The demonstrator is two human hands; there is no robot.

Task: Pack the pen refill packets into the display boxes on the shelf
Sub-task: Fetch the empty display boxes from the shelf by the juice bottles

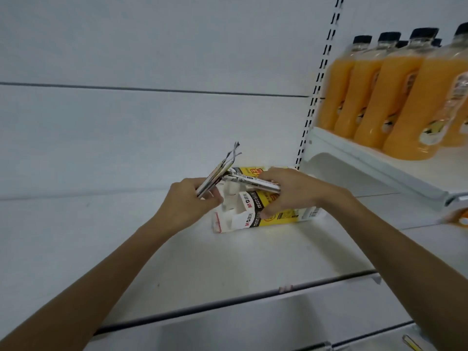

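A yellow, white and black display box (281, 216) lies on the white shelf (177, 249), its open white front facing left. My left hand (188, 201) grips a small stack of pen refill packets (217, 173) that fans up and to the right. My right hand (291, 191) pinches a single long packet (253, 182) held flat over the box, its left end close to the stack. My right hand hides part of the box top.
Orange juice bottles (395, 97) with black caps stand on a higher shelf (379, 158) to the right. A slotted upright post (319, 84) divides the two bays. The shelf's dark front rail (228, 302) runs below my arms.
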